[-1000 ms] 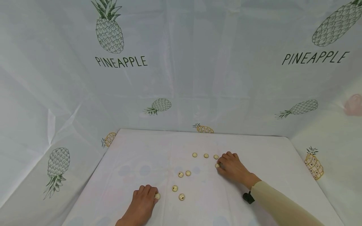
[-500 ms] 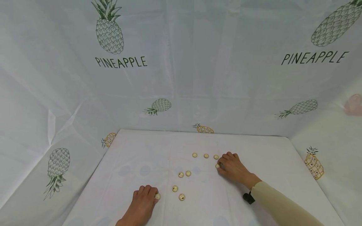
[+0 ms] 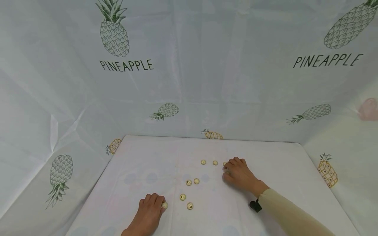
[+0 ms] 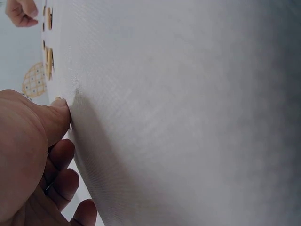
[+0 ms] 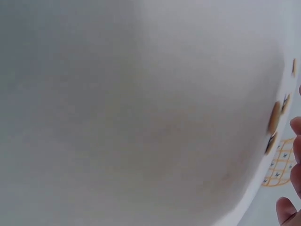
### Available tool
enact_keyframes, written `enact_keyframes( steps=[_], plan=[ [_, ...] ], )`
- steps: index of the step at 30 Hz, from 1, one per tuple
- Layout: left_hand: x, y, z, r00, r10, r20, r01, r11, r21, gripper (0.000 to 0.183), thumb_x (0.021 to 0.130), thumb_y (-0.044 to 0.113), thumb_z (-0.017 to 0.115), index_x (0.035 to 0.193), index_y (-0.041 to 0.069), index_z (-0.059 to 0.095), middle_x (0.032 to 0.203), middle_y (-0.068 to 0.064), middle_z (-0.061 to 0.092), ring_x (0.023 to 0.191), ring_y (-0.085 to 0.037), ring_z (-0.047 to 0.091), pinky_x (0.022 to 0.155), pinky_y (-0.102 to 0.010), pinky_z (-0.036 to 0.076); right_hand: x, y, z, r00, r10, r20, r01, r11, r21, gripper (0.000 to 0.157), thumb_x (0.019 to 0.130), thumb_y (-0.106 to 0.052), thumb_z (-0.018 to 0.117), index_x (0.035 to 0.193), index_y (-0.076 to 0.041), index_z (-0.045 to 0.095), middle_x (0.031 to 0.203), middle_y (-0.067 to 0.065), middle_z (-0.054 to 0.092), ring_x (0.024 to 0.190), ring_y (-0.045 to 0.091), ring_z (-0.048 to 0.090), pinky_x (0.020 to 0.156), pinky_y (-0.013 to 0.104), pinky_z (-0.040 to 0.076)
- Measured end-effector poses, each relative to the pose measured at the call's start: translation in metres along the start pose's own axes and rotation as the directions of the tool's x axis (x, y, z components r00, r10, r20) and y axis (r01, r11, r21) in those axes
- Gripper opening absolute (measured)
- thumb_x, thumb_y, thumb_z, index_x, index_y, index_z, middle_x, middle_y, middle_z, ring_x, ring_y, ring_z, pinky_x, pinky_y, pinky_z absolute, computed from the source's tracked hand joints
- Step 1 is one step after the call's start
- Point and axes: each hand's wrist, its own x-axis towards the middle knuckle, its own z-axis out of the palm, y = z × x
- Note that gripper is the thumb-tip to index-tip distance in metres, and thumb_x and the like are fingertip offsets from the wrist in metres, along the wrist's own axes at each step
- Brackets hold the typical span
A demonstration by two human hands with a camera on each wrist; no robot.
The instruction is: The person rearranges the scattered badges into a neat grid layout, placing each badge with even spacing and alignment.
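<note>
In the head view, my left hand pinches a small round wooden disc at the table's near left. Its thumb and fingers hide most of that disc in the left wrist view, where the left hand is close to the tabletop. My right hand hovers at the back right, thumb and forefinger apart, over a disc that is mostly covered. Its forefinger also partly hides the right-hand disc of the back row. Fingertips show at the right wrist view's edge, not visibly gripping anything.
Two more discs, a left one and a middle one, lie in the back row. Between the hands are several others, including a marked disc. Pineapple-printed white sheeting rises behind the white table.
My right hand has shifted slightly left and its thumb and forefinger have spread from the disc they were at, now covering it. The left hand keeps its pinch in place.
</note>
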Motion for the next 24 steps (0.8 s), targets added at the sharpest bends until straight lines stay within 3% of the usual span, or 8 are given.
enact_keyframes(
  steps=[8,17,24],
  plan=[
    [0.0,0.0,-0.001,1.0,0.0,-0.005,0.0,1.0,0.003,0.024,0.094,0.026,0.08,0.107,0.02,0.06,0.099,0.01,0.052,0.091,-0.011,0.042,0.077,-0.037,0.039,0.025,-0.033,0.005,0.999,0.014,0.039,-0.014,1.0,-0.001,0.02,0.094,-0.031,0.076,0.105,-0.014,0.073,0.102,-0.003,0.066,0.097,0.018,0.048,0.093,0.045,0.04],
    [0.0,-0.001,0.0,1.0,-0.007,0.002,0.007,1.0,-0.004,0.024,0.095,0.026,0.079,0.108,0.02,0.06,0.1,0.009,0.052,0.091,-0.012,0.042,0.076,-0.037,0.038,0.043,-0.078,0.016,0.992,-0.105,0.071,0.102,0.994,0.044,0.025,0.095,-0.037,0.077,0.108,-0.016,0.074,0.104,-0.003,0.065,0.097,0.018,0.047,0.096,0.046,0.04],
    [0.0,-0.001,0.0,1.0,-0.001,-0.003,0.001,1.0,-0.002,0.025,0.094,0.026,0.08,0.107,0.02,0.059,0.099,0.009,0.051,0.09,-0.012,0.041,0.076,-0.038,0.038,0.043,-0.094,0.029,0.98,-0.165,0.115,0.168,0.986,-0.018,0.028,0.098,-0.043,0.074,0.108,-0.017,0.074,0.104,-0.004,0.064,0.1,0.018,0.049,0.095,0.044,0.04]
  ],
)
